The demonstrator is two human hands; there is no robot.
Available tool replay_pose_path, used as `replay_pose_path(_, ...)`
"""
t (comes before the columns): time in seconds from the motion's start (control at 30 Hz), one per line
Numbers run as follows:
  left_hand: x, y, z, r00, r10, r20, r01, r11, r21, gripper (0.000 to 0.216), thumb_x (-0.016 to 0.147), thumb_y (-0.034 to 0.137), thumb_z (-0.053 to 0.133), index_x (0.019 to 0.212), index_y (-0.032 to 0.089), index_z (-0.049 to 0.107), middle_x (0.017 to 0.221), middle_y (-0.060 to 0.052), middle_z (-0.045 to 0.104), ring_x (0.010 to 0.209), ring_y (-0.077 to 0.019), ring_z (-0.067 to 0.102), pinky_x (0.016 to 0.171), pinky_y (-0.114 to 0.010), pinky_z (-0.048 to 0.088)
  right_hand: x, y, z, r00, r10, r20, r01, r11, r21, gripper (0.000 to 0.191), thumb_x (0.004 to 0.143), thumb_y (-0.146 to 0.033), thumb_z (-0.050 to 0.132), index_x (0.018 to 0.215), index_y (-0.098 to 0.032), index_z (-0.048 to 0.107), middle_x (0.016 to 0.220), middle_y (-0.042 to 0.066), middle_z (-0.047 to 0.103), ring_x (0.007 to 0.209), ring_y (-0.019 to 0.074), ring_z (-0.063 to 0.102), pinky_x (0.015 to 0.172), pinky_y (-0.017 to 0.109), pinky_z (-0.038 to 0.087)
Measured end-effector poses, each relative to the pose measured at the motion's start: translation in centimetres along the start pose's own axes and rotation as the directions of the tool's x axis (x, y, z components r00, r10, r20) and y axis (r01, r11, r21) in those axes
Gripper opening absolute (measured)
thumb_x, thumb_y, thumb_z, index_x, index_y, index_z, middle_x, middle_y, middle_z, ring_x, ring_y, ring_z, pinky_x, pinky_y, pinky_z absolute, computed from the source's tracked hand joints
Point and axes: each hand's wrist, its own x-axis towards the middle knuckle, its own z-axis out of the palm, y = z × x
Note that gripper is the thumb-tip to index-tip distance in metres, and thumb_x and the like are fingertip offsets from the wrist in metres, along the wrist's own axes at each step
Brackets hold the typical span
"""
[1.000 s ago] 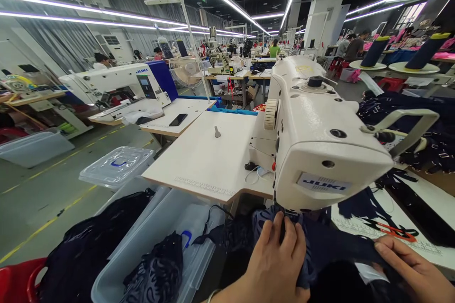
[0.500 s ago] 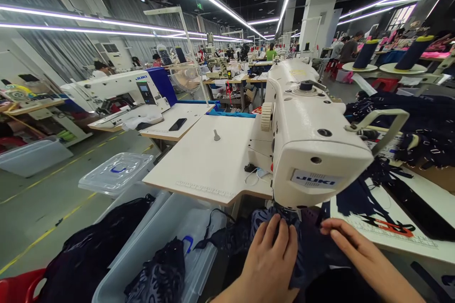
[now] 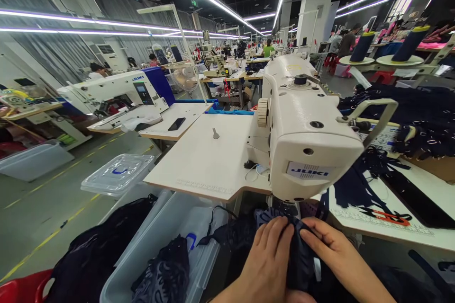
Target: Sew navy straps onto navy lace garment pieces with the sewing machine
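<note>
A navy lace garment [image 3: 245, 229] with a thin strap, bra-like in look, lies bunched below the head of a white JUKI sewing machine [image 3: 313, 151]. My left hand [image 3: 270, 246] is closed over the patterned cloth, fingers together and curled on top, its thumb hidden. Close by on the right, my right hand [image 3: 325, 241] pinches the garment's edge between thumb and fingers, just in front of the needle area. A small white tag [image 3: 317, 269] hangs from the cloth below that hand. The needle itself is hard to make out.
A clear plastic bin [image 3: 199, 265] holding dark lace pieces stands at left, beside a dark cloth heap [image 3: 85, 251]. Orange-handled snips [image 3: 389, 218], a black phone-like slab [image 3: 415, 199] and navy strips [image 3: 351, 184] lie on the right table. A metal key-like piece [image 3: 215, 133] rests on the white tabletop [image 3: 199, 161].
My right hand has moved left and now pinches the garment beside my left hand. The white tag shows more plainly. My left hand stays on the cloth; the view has shifted slightly.
</note>
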Motion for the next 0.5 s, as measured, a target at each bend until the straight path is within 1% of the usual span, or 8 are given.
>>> replay_pose_path(0.07,0.3,-0.1,-0.7,0.988,-0.154,-0.020,0.143,0.952,-0.270,0.074,0.091,0.065,0.037,0.140,0.009,0.033,0.137,-0.022,0.045,0.127,-0.0282,0.044,0.101,-0.040,0.040,-0.7,-0.9,0.1,0.994,-0.060,0.087,0.066,0.995,-0.072,0.026,0.090,-0.044,0.054,0.101,-0.026,0.069,0.086,0.000,0.070,0.086,0.0190,0.065,0.076,0.025,0.052)
replay_pose_path(0.1,0.5,-0.3,-1.1,0.976,-0.216,0.023,0.206,0.886,-0.415,0.067,0.093,0.061,0.039,0.137,0.010,0.038,0.131,-0.021,0.050,0.122,-0.0272,0.049,0.097,-0.038,0.044,-1.0,-1.5,0.2,0.988,-0.097,0.124,0.112,0.986,-0.122,0.024,0.089,-0.043,0.055,0.099,-0.028,0.071,0.085,0.000,0.071,0.085,0.0193,0.066,0.074,0.024,0.052)
replay_pose_path(0.17,1.0,-0.9,-1.9,0.945,-0.265,0.192,0.324,0.680,-0.658,0.052,0.092,0.058,0.044,0.116,0.014,0.055,0.103,-0.013,0.063,0.095,-0.0216,0.060,0.081,-0.030,0.048,-1.4,-2.7,0.2,0.967,-0.183,0.176,0.220,0.951,-0.219,0.018,0.087,-0.041,0.060,0.094,-0.031,0.073,0.086,-0.001,0.073,0.084,0.0199,0.068,0.073,0.024,0.053)
replay_pose_path(0.23,1.5,-1.6,-2.4,0.907,-0.258,0.333,0.420,0.497,-0.759,0.047,0.089,0.062,0.049,0.086,0.016,0.061,0.073,-0.002,0.057,0.069,-0.0135,0.054,0.065,-0.022,0.044,-1.3,-4.1,-0.2,0.936,-0.280,0.212,0.336,0.891,-0.305,0.014,0.086,-0.039,0.063,0.092,-0.032,0.073,0.087,-0.001,0.074,0.082,0.0197,0.068,0.073,0.024,0.054)
replay_pose_path(0.3,1.8,-2.2,-2.7,0.893,-0.283,0.351,0.447,0.465,-0.764,0.048,0.088,0.061,0.051,0.074,0.016,0.058,0.065,0.002,0.047,0.060,-0.0094,0.043,0.058,-0.019,0.036,-1.0,-5.7,-1.2,0.894,-0.404,0.194,0.448,0.818,-0.361,0.014,0.088,-0.037,0.061,0.094,-0.032,0.071,0.087,-0.001,0.072,0.081,0.0179,0.068,0.073,0.023,0.054)
replay_pose_path(0.33,1.8,-2.4,-2.8,0.897,-0.306,0.319,0.435,0.491,-0.755,0.047,0.088,0.060,0.051,0.073,0.016,0.058,0.065,0.002,0.044,0.060,-0.0088,0.040,0.057,-0.019,0.033,-0.8,-6.6,-1.9,0.872,-0.471,0.134,0.484,0.786,-0.385,0.013,0.090,-0.036,0.058,0.095,-0.031,0.070,0.086,-0.001,0.071,0.079,0.0162,0.067,0.071,0.022,0.053)
replay_pose_path(0.4,1.9,-2.4,-2.7,0.911,-0.332,0.246,0.399,0.554,-0.730,0.047,0.088,0.060,0.051,0.072,0.016,0.058,0.064,0.003,0.042,0.059,-0.0086,0.037,0.056,-0.020,0.030,-0.4,-8.3,-3.3,0.797,-0.597,-0.090,0.502,0.739,-0.449,0.012,0.093,-0.032,0.054,0.095,-0.030,0.065,0.085,-0.002,0.068,0.077,0.0131,0.065,0.068,0.019,0.052)
replay_pose_path(0.5,1.9,-1.9,-2.3,0.911,-0.376,0.170,0.379,0.600,-0.705,0.053,0.087,0.064,0.048,0.066,0.017,0.057,0.062,0.002,0.041,0.057,-0.0094,0.038,0.056,-0.021,0.030,0.2,-11.0,-4.9,0.562,-0.742,-0.366,0.468,0.650,-0.599,0.010,0.094,-0.029,0.053,0.097,-0.028,0.062,0.087,-0.001,0.065,0.078,0.0126,0.063,0.067,0.020,0.051)
